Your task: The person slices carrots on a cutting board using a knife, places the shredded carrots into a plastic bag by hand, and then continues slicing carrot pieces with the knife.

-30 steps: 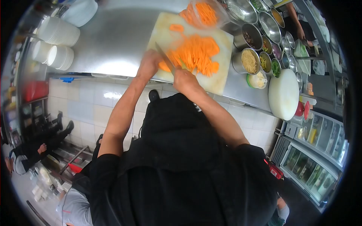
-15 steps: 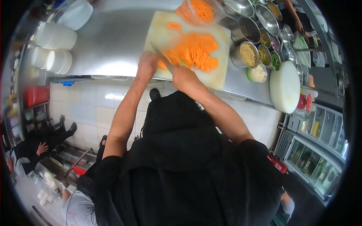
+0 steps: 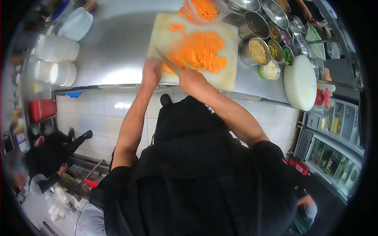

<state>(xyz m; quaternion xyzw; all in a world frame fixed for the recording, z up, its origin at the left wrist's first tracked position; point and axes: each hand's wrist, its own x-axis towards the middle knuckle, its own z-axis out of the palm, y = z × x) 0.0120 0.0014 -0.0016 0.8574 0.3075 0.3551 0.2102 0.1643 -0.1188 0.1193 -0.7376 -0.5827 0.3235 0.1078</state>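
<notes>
Compared with the earlier frame, a co-worker [image 3: 47, 157] well off to the left behind the cutting board [image 3: 231, 74] has shifted, with both hands now showing; the knife [image 3: 167, 60] keeps nearly the same slant over the board's near left part. The right hand [image 3: 191, 80] is closed around the knife's handle. The left hand [image 3: 152, 71] has its fingers bent in close at the board's near left edge, beside the blade; blur hides whether it grips anything.

The carrot strips [image 3: 202, 45] lie in a loose heap across the middle of the board, and a carrot slice [image 3: 176, 27] sits apart toward its far left corner. At the board's far edge, a clear bag [image 3: 223, 15] holds more orange strips. Just right of the board, a metal pot [image 3: 244, 56] holds pale yellow strips, and a deeper pot [image 3: 245, 32] beyond it has dark pieces low inside. Farther right of the board, one small pot [image 3: 280, 59] holds yellow strips, the next small pot [image 3: 284, 62] holds chopped greens, and a bowl [image 3: 290, 42] holds something purple. Nearer the person, right of the board, a green-rimmed tub [image 3: 262, 74] contains pale pieces. Left of the board, white containers [image 3: 59, 49] stand stacked together.
</notes>
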